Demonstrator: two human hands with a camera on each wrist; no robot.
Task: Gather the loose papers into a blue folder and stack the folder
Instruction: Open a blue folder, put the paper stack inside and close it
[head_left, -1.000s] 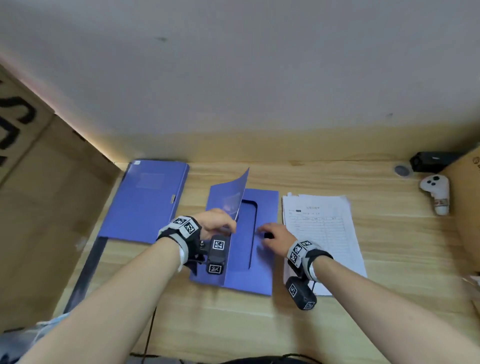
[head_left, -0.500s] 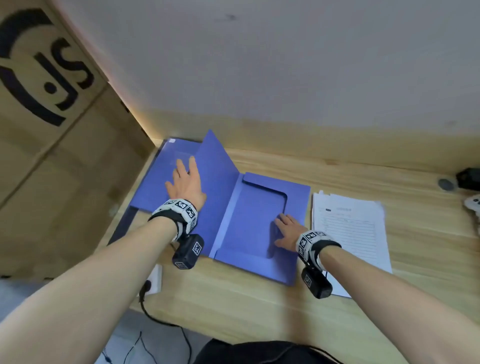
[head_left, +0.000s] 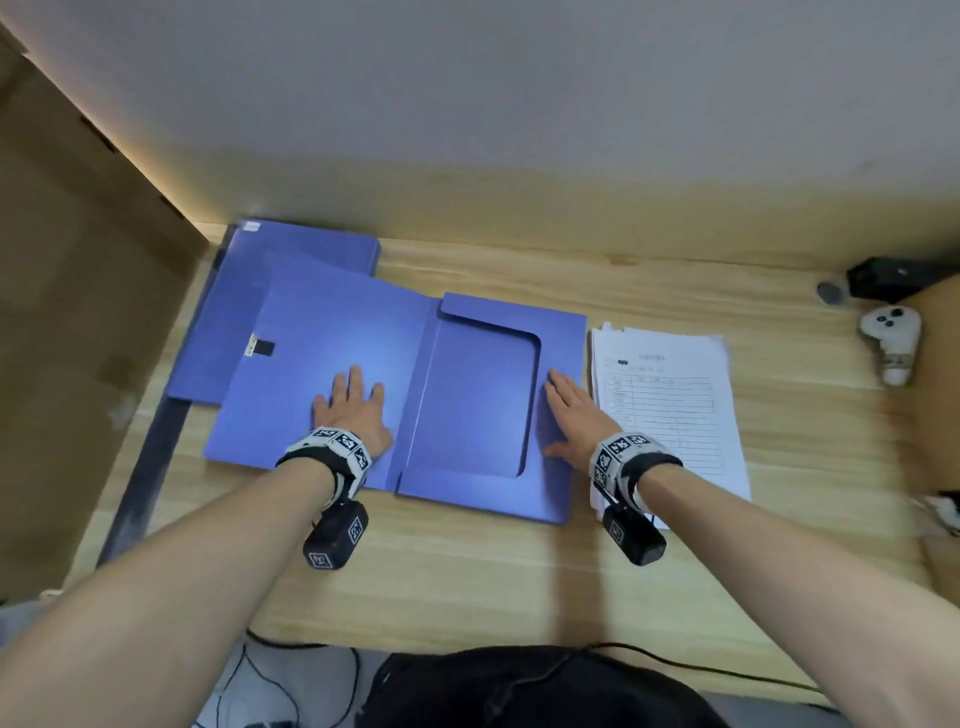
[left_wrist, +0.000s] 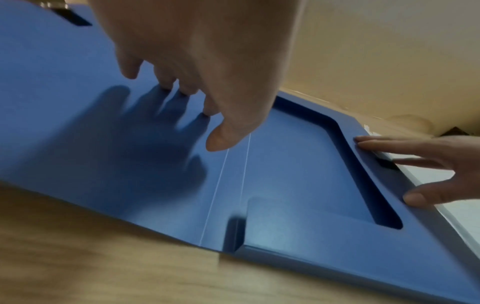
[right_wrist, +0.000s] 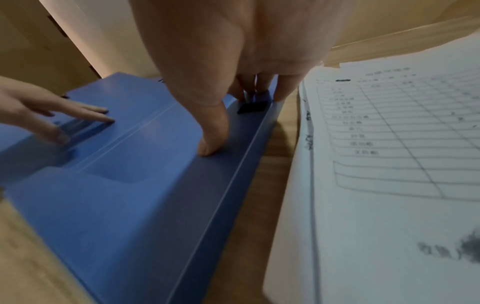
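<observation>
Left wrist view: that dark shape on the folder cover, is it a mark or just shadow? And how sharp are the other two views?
Left wrist view: it is the left hand casting a shadow on the open blue folder; the near desk edge is smeared. Right wrist view: the printed papers are soft, text unreadable. Head view: wide-angle bend, mild blur at the edges, both hands clear.

The open folder (head_left: 332, 364) is blue. The papers (head_left: 670, 405) are white with black lines. The counter (head_left: 467, 571) is light wood. The controller (head_left: 891, 338) at 3 o'clock is white.
</observation>
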